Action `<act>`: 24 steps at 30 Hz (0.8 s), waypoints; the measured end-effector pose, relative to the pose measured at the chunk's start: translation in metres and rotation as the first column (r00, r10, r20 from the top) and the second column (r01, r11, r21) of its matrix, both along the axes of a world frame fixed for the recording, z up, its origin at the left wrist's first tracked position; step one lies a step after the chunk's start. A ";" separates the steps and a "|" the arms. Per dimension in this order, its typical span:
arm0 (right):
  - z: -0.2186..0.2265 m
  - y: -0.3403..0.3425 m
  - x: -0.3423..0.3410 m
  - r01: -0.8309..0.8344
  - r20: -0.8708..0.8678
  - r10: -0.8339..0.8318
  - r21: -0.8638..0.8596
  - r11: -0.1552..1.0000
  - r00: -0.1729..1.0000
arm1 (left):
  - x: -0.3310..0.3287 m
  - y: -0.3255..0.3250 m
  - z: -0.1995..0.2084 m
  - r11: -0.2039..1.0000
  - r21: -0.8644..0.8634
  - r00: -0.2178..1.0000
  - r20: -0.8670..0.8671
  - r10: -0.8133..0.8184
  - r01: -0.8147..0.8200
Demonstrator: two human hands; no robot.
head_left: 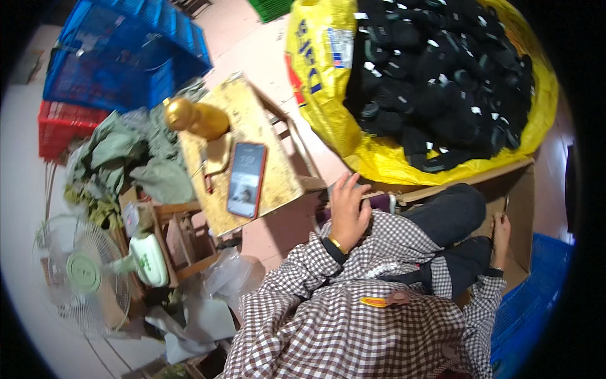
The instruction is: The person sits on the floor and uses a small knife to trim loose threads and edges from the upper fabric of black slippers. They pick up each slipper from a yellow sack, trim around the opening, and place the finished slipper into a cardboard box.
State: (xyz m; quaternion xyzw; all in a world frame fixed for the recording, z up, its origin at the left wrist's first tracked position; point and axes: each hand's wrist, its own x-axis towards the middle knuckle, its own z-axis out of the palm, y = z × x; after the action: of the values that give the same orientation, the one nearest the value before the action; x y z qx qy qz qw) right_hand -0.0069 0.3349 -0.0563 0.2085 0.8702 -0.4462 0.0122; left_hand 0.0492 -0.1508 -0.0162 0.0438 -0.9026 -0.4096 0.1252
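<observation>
My left hand hovers above my lap with its fingers apart and holds nothing. Its fingertips are close to the edge of an open cardboard box. My right hand is lowered at the box's right side, beside my dark trouser leg. Its small visible fingers look pressed together; anything between them is too small to make out. Just beyond the box stands a big yellow woven sack, filled with black fabric pieces that carry small white tags.
Left of me, a worn wooden stool bears a phone and a golden bottle. A fan, green cloth, a blue crate and a red crate lie farther left. Another blue crate stands at right.
</observation>
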 end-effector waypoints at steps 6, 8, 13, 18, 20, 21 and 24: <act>0.054 -0.065 0.010 0.315 -0.220 -0.347 -0.166 0.934 0.912 | -0.071 0.019 -0.040 0.978 0.145 0.967 0.184 -0.176 0.150; 0.059 -0.072 0.014 0.337 -0.226 -0.383 -0.217 0.916 0.896 | -0.112 0.025 -0.074 0.975 0.154 0.966 0.177 -0.189 0.163; 0.066 -0.077 0.019 0.365 -0.225 -0.430 -0.277 0.889 0.874 | -0.213 0.028 -0.122 0.986 -0.005 0.958 0.235 -0.163 0.168; 0.076 -0.086 0.016 0.410 -0.197 -0.475 -0.296 0.863 0.858 | -0.265 0.050 -0.152 0.946 -0.230 0.956 0.239 -0.171 0.227; 0.080 -0.088 0.014 0.424 -0.163 -0.490 -0.321 0.847 0.856 | -0.285 0.060 -0.167 0.920 -0.267 0.955 0.160 -0.251 0.287; 0.081 -0.086 0.014 0.433 -0.147 -0.498 -0.328 0.840 0.855 | -0.293 0.068 -0.167 0.917 -0.274 0.952 0.181 -0.246 0.289; 0.073 -0.075 0.017 0.371 -0.168 -0.449 -0.355 0.858 0.878 | -0.314 0.090 -0.171 0.884 -0.363 0.932 0.313 -0.182 0.294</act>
State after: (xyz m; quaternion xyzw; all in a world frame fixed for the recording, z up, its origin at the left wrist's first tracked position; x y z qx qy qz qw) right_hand 0.0101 0.2600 0.0162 0.3290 0.7183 -0.5922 -0.1584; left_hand -0.2649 -0.0610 -0.1871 -0.0396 -0.9744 -0.2166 -0.0443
